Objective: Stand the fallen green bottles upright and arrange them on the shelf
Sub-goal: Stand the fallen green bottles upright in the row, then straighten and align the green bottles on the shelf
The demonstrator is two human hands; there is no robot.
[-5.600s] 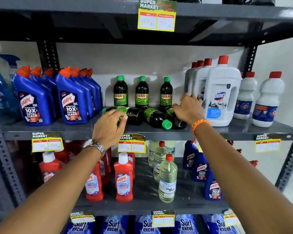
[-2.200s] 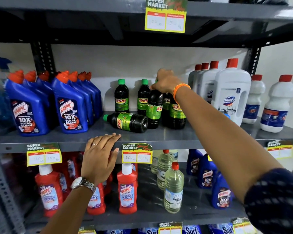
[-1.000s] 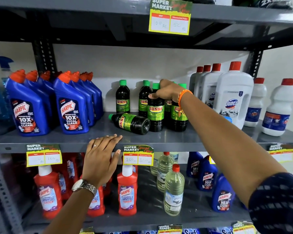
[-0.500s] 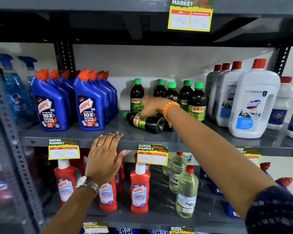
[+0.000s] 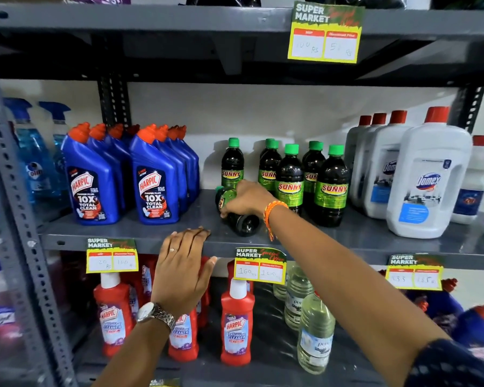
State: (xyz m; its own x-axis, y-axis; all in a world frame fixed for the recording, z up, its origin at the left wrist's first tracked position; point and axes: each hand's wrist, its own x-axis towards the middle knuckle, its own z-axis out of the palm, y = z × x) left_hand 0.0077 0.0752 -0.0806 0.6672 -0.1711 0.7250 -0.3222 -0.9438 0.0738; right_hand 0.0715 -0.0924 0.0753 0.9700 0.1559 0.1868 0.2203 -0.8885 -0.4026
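Grey metal shelf (image 5: pixel 375 236): five Sunny bottles (image 5: pixel 331 188) stand upright toward 2 o'clock of the last fallen Sunny bottle (image 5: pixel 242 222), whose long axis runs green cap at 11 o'clock, base at 5 o'clock. Right hand (image 5: pixel 246 201) is clamped over its label; the full, rigid, smooth bottle likely feels weighty, best gripped mid-body. Left hand (image 5: pixel 183 268) lies flat, fingers spread, on the shelf edge, holding nothing
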